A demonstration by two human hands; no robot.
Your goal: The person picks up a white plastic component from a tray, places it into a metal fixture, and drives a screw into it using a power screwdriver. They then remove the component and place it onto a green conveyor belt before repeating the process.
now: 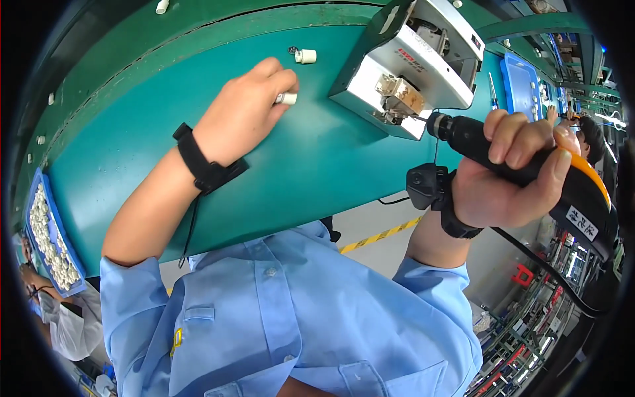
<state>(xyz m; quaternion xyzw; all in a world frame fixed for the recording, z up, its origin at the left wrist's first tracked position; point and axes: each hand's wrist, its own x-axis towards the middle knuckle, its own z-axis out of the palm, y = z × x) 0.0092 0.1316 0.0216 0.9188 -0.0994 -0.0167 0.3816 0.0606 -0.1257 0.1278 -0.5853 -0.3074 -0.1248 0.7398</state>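
Observation:
My left hand (250,106) is closed over the green mat, gripping a small white cylindrical part (286,98) between thumb and fingers. A similar white cylindrical part (305,56) lies on its side just beyond that hand, with a small dark piece at its left end. My right hand (522,165) is wrapped round a black and orange power screwdriver (476,135). Its tip points left, at the front of a silver screw feeder (410,59), close to a brownish block (405,96) there. Whether a screw sits on the tip is too small to tell.
A blue tray (78,281) heaped with small white parts stands at the left edge. Another blue tray (522,83) is at the far right, beyond the machine. A black cable (549,271) trails from the screwdriver. Other people sit at both sides; shelving fills the lower right.

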